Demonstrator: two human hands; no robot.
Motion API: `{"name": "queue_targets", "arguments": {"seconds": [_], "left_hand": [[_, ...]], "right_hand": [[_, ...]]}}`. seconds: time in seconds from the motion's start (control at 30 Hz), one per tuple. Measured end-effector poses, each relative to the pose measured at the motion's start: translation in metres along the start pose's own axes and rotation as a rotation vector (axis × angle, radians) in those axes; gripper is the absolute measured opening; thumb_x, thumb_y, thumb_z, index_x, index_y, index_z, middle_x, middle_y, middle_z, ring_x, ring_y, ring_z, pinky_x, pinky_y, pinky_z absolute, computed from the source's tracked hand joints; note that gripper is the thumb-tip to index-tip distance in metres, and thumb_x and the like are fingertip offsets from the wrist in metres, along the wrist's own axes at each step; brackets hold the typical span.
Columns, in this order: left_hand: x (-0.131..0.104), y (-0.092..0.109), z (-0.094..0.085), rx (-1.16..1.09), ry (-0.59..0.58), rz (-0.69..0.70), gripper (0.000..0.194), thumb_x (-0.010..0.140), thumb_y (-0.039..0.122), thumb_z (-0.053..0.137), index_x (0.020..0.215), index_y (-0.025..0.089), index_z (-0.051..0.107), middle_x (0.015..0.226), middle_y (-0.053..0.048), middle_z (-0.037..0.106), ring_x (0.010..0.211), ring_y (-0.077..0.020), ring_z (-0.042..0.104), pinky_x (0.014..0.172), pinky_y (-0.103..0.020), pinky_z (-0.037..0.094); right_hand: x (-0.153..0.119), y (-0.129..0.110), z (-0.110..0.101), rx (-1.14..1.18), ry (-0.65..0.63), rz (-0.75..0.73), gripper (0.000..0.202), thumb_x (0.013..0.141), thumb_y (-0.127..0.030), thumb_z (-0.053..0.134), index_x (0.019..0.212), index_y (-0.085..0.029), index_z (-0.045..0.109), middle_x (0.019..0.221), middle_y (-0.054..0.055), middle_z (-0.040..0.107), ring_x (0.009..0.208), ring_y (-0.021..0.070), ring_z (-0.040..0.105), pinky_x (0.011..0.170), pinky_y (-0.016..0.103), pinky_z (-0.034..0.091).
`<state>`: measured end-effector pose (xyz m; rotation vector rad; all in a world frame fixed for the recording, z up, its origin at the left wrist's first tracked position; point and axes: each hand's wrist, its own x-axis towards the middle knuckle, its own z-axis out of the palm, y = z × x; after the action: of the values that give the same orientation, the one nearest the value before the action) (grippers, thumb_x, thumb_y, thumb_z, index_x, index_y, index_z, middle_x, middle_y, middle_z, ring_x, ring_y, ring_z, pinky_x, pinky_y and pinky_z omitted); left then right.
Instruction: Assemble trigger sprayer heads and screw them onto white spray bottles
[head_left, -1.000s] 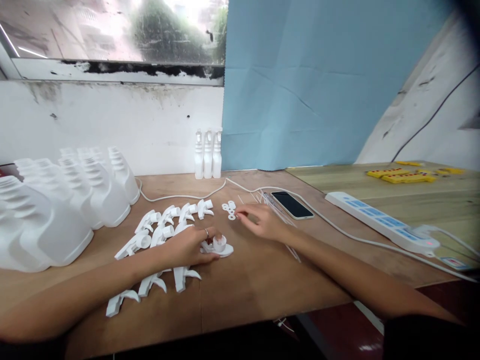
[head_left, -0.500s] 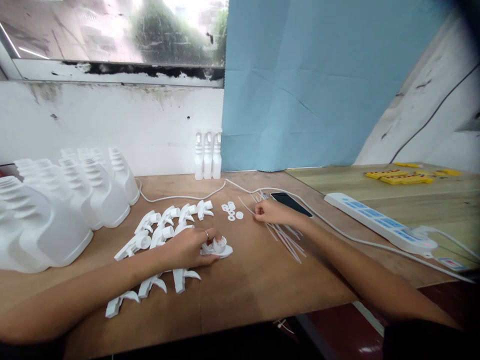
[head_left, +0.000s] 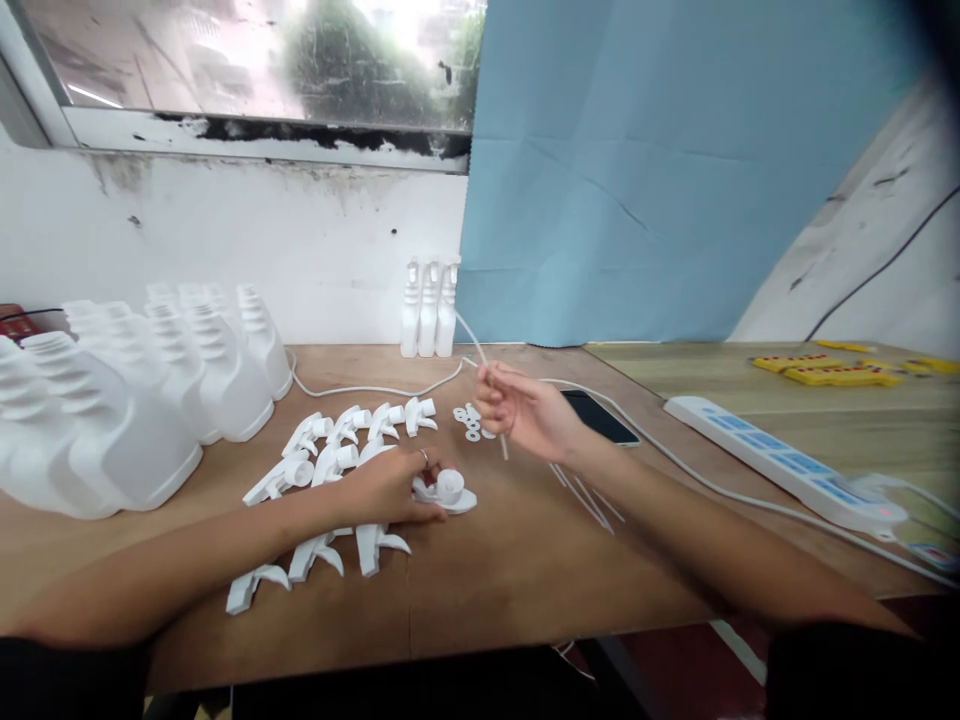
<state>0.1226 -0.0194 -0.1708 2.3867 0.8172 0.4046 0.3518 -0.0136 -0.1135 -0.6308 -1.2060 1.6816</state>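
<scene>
One tube [head_left: 471, 333] slants, pinched by fingers of the right hand [head_left: 531, 408], its lower end right of the spray head [head_left: 451, 489] the left hand [head_left: 394, 485] clasps.

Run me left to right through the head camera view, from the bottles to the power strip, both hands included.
Large white bottles → left hand → the white spray head it holds → right hand → phone → white power strip.
</scene>
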Motion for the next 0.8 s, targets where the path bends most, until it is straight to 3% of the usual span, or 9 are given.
{"name": "queue_targets", "arguments": {"seconds": [0.13, 0.27, 0.43, 0.8], "left_hand": [[0.000, 0.003, -0.001, 0.050, -0.009, -0.008, 0.040, 0.075, 0.037, 0.077, 0.106, 0.019, 0.061, 0.083, 0.000, 0.068, 0.072, -0.0174, 0.062, 0.066, -0.027, 0.044], [0.002, 0.002, 0.000, 0.166, 0.003, 0.013, 0.029, 0.075, 0.042, 0.074, 0.085, 0.018, 0.060, 0.067, 0.003, 0.057, 0.058, -0.0141, 0.051, 0.055, -0.026, 0.037], [0.003, -0.001, 0.001, 0.147, 0.005, -0.001, 0.032, 0.076, 0.046, 0.073, 0.080, 0.018, 0.058, 0.069, 0.001, 0.059, 0.061, -0.0153, 0.052, 0.057, -0.027, 0.039], [0.003, -0.003, 0.003, 0.138, -0.017, -0.022, 0.030, 0.077, 0.042, 0.074, 0.083, 0.015, 0.062, 0.080, -0.005, 0.067, 0.070, -0.0201, 0.060, 0.066, -0.031, 0.046]], "right_hand": [[0.008, 0.024, 0.032, 0.115, -0.141, 0.125, 0.051, 0.085, -0.045, 0.063, 0.061, -0.020, 0.025, 0.055, -0.008, 0.017, 0.045, 0.0062, 0.014, 0.039, 0.017, 0.014], [0.015, 0.036, 0.045, 0.151, -0.235, 0.081, 0.058, 0.084, -0.049, 0.064, 0.059, -0.020, 0.021, 0.051, -0.010, 0.012, 0.041, 0.0049, 0.009, 0.036, 0.015, 0.008], [0.017, 0.040, 0.048, 0.187, -0.255, -0.017, 0.058, 0.084, -0.050, 0.064, 0.056, -0.020, 0.022, 0.048, -0.010, 0.015, 0.037, 0.0040, 0.011, 0.034, 0.013, 0.011], [0.014, 0.055, 0.046, 0.161, -0.273, -0.005, 0.058, 0.084, -0.051, 0.063, 0.056, -0.021, 0.023, 0.045, -0.011, 0.016, 0.036, 0.0031, 0.010, 0.032, 0.012, 0.012]]}}
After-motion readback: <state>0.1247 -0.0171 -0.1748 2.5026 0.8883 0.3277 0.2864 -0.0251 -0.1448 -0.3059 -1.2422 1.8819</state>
